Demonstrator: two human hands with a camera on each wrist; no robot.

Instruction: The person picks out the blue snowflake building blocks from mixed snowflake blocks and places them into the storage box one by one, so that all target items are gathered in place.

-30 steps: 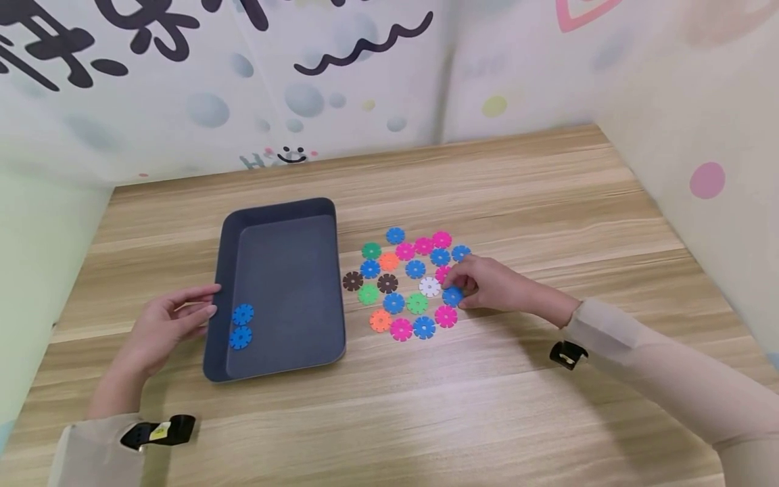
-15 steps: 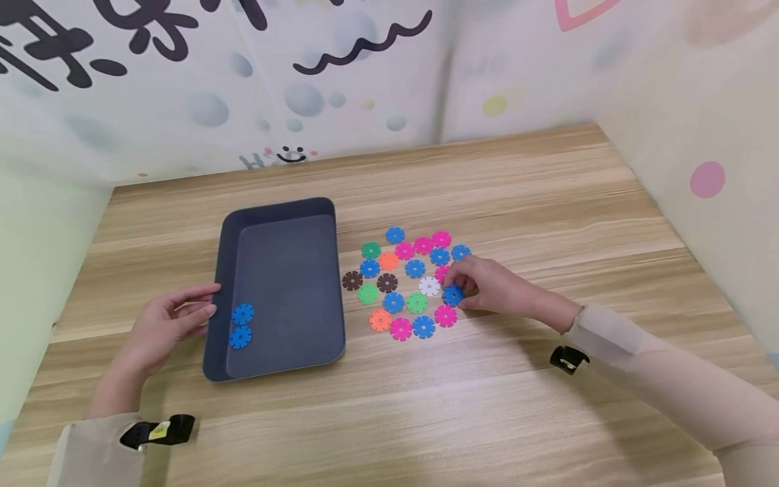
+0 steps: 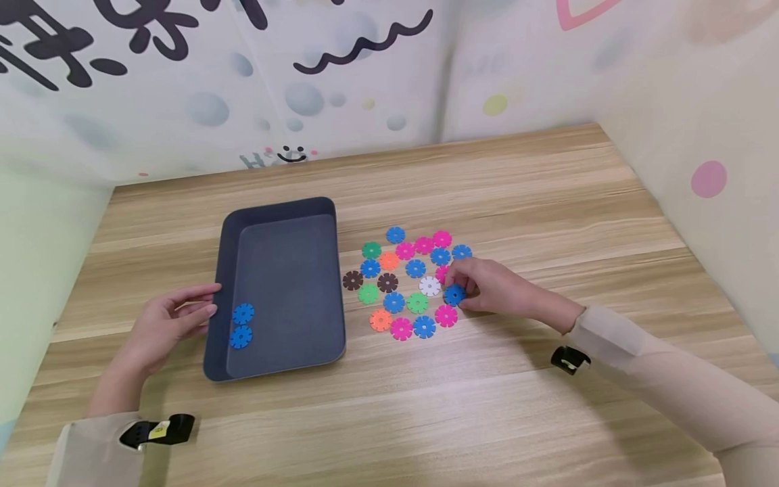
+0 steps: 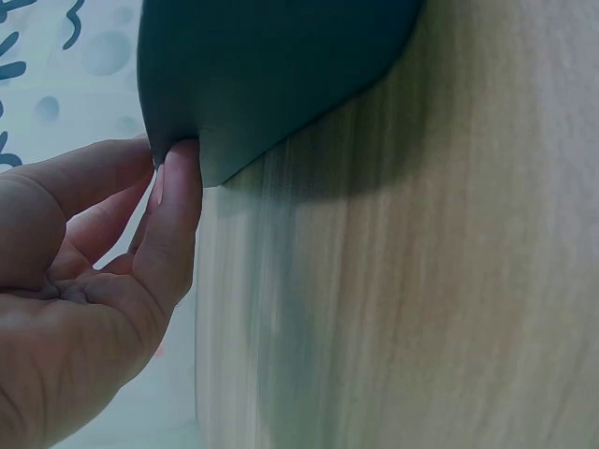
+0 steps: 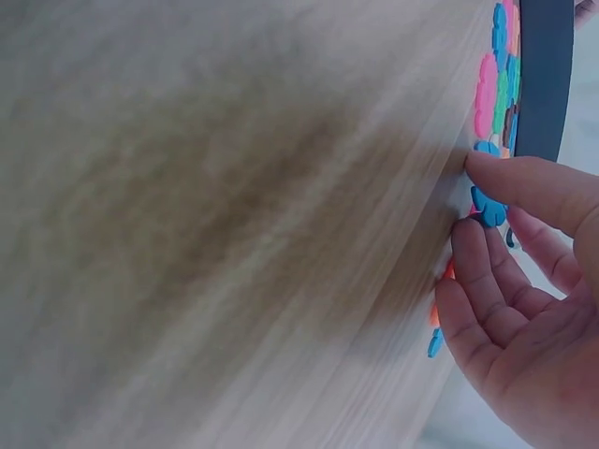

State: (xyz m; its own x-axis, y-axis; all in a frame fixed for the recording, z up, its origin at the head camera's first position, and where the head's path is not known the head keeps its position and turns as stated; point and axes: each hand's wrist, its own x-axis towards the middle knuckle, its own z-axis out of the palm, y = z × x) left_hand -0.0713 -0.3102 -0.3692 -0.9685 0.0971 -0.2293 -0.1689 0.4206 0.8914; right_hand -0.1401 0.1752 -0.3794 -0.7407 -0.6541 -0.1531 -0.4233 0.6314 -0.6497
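Note:
My left hand is at the left side of a dark grey tray, thumb and fingers pinching its rim; the left wrist view shows the thumb against the tray's outer wall. Two blue notched discs lie inside near that side. My right hand pinches a blue notched disc at the right edge of a cluster of discs. In the right wrist view this blue disc shows between thumb and fingers. A pink disc is partly hidden behind the fingers, and a white disc lies just left.
Several flat notched discs in pink, blue, green, orange and dark brown lie on the wooden table, right of the tray. Printed walls stand behind the table and along both sides. Each wrist wears a black strap.
The blue disc in my right hand has shifted very slightly to the right and tilted a little. My left hand and the tray have stayed in place.

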